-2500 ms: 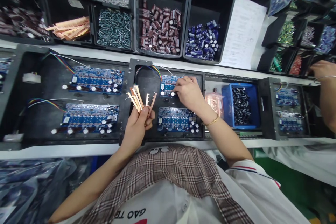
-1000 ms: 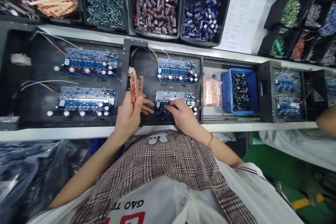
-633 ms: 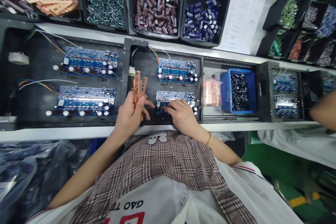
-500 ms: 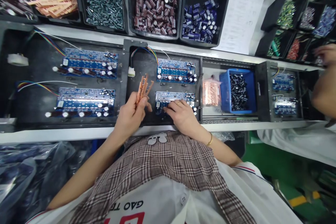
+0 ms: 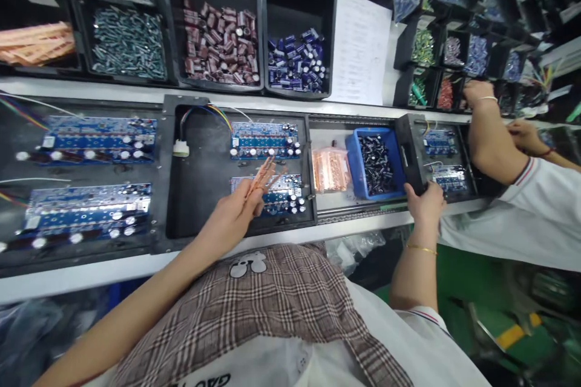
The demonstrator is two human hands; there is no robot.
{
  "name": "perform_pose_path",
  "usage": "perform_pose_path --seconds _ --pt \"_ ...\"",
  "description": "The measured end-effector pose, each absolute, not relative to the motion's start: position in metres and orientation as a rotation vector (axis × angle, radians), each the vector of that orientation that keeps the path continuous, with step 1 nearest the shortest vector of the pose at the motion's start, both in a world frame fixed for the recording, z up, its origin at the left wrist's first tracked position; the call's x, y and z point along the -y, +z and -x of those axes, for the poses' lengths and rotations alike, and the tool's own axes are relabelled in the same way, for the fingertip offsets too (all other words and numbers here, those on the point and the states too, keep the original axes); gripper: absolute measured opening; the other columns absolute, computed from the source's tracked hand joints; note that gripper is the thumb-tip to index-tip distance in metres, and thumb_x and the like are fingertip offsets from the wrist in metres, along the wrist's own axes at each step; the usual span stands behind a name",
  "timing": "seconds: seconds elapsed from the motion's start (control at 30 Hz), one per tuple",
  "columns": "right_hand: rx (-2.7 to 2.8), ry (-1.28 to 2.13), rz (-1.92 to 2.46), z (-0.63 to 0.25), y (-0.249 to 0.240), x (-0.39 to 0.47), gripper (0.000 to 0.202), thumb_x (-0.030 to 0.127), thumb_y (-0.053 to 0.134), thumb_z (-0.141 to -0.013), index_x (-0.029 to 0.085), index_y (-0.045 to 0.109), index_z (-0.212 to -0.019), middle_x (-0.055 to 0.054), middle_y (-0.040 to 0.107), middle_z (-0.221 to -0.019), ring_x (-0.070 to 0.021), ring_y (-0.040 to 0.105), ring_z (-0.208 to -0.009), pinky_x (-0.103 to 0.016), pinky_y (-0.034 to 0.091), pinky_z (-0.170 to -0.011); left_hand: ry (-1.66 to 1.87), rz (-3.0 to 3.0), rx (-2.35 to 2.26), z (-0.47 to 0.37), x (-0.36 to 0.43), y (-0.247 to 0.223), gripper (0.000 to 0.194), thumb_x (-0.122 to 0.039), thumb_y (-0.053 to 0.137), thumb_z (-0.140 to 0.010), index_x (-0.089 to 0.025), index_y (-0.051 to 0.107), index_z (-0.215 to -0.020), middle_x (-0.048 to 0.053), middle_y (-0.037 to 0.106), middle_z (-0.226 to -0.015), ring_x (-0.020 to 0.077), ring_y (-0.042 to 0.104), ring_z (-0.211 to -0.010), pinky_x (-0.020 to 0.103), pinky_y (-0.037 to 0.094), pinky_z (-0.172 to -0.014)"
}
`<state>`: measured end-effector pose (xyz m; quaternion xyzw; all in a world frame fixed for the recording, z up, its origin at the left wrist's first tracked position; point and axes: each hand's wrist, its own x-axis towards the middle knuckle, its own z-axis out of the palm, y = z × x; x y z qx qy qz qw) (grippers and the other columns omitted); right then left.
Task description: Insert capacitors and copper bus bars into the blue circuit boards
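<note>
My left hand (image 5: 240,208) is closed around several thin copper strips (image 5: 263,175), whose ends point up and to the right. It hovers over the lower blue circuit board (image 5: 284,190) and hides its left part. Behind it an upper circuit board (image 5: 263,138) with silver-topped capacitors lies in the same black tray (image 5: 195,193). Off to the right, my right hand (image 5: 425,202) grips the near left edge of another black tray (image 5: 408,145), thumb on one side and fingers over the top. Two smaller-looking boards (image 5: 442,142) lie in that tray.
Between the trays stand a blue bin (image 5: 351,163) of black capacitors and a bag of copper parts (image 5: 330,170). Bins of brown capacitors (image 5: 222,42) and blue capacitors (image 5: 297,60) line the back. A co-worker's arm (image 5: 492,133) reaches toward small bins at right.
My right hand has left the lower circuit board and moved right onto the other tray's edge. My left hand still holds the copper strips. The view has swung right.
</note>
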<state>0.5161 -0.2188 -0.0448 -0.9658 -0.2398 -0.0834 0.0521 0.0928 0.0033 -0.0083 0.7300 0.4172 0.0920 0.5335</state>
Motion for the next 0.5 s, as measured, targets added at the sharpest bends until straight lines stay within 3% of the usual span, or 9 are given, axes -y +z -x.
perform_pose_path --seconds 0.13,0.27,0.4,0.5 --pt "0.895 -0.188 2.729 -0.497 -0.041 0.213 0.031 0.030 0.055 -0.080 0.010 0.066 -0.101 -0.023 0.050 -0.140 -0.0350 0.047 -0.130 -0.052 0.035 -0.110 0.175 -1.730 -0.851 -0.144 0.009 -0.005 0.025 -0.042 0.033 -0.099 -0.022 0.044 -0.089 -0.002 0.059 -0.070 0.0146 0.053 -0.061 0.028 0.039 -0.062" --pt "1.227 0.019 2.404 -0.452 -0.033 0.194 0.019 0.032 0.059 -0.081 0.016 0.064 -0.090 -0.019 0.056 -0.135 -0.0324 0.052 -0.126 -0.052 0.041 -0.108 0.207 -1.681 -0.778 -0.186 0.022 -0.008 0.021 -0.040 0.033 -0.100 -0.021 0.041 -0.096 -0.001 0.059 -0.073 0.0153 0.053 -0.064 0.028 0.040 -0.062" --pt "1.391 0.213 2.174 -0.400 -0.032 0.170 0.019 0.032 0.063 -0.085 0.018 0.063 -0.098 -0.017 0.056 -0.135 -0.0314 0.054 -0.125 -0.054 0.047 -0.103 0.241 -1.619 -0.765 -0.217 0.031 -0.009 0.019 -0.040 0.037 -0.099 -0.021 0.039 -0.096 -0.001 0.058 -0.073 0.0135 0.051 -0.063 0.025 0.041 -0.059" --pt "1.566 0.231 1.997 -0.384 -0.023 0.160 0.022 0.030 0.063 -0.088 0.021 0.064 -0.108 -0.013 0.063 -0.127 -0.0269 0.061 -0.115 -0.046 0.053 -0.096 0.167 -1.449 -0.768 -0.233 0.032 -0.003 0.020 -0.042 0.042 -0.097 -0.022 0.039 -0.098 -0.004 0.056 -0.068 0.0097 0.043 -0.050 0.020 0.034 -0.047"
